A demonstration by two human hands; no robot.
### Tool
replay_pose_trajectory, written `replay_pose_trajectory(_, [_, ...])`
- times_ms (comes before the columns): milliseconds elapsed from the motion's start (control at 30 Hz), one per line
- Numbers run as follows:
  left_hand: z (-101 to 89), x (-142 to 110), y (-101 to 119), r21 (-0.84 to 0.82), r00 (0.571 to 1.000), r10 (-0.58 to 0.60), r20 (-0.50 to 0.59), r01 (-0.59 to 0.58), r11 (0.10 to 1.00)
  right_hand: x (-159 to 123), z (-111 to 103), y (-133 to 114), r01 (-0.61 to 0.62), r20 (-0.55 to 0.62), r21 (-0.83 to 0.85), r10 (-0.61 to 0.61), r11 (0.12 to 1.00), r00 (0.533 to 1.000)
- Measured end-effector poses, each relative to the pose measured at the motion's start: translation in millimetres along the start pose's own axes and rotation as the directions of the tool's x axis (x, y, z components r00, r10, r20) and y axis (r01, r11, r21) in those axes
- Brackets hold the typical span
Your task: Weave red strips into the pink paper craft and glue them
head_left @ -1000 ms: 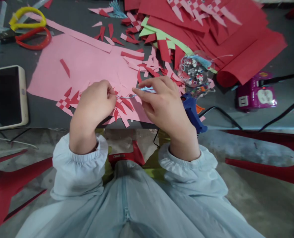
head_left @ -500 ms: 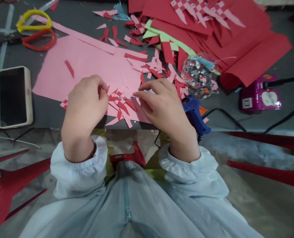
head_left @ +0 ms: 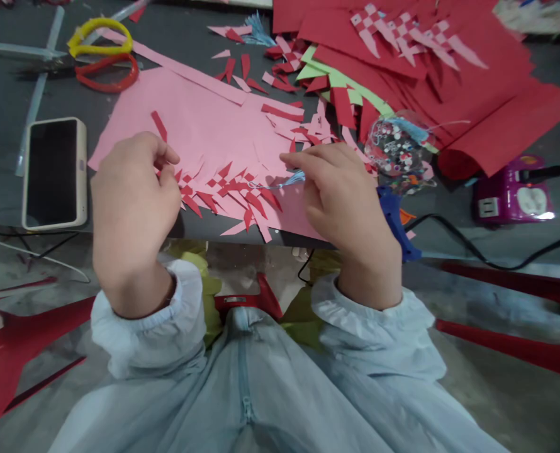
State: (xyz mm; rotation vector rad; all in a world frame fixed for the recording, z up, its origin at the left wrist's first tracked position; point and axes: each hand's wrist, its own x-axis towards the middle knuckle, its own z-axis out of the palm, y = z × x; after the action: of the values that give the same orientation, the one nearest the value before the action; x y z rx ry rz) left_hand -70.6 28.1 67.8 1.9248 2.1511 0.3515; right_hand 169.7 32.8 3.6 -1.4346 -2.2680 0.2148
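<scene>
My left hand is curled at the left end of a row of small red and pink woven paper fish, thumb and forefinger pinched on the end one. Most of that end fish is hidden behind the fingers. To the right, my right hand hovers with the forefinger stretched out and the thumb apart, holding nothing visible. Just left of its thumb, a light blue tassel with a looped cord lies at the row's right end. Beneath everything spreads a pink paper sheet.
Yellow-and-red-handled scissors and a phone lie left. Paper scraps, a container of beads, a blue glue gun, red paper sheets and a purple power socket with a black cable are to the right.
The view has shifted, so the table's things sit further right. My hands have moved apart, uncovering more of the fish row and the tassel. My right fingers have come away from the cord.
</scene>
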Motion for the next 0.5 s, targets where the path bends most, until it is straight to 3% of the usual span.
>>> replay_pose_trajectory(233, [-2.0, -1, -4, -0.006, 0.998, -0.033, 0.044, 0.034, 0.999, -1, 4, 0, -0.036, 0.046, -0.008, 0.037, 0.999, 0.998])
replay_pose_trajectory(500, [1.8, -2, 10, -0.041, 0.99, 0.061, 0.13, -0.056, 0.998, -2, 10, -5, -0.009, 0.035, 0.005, 0.009, 1.0, 0.999])
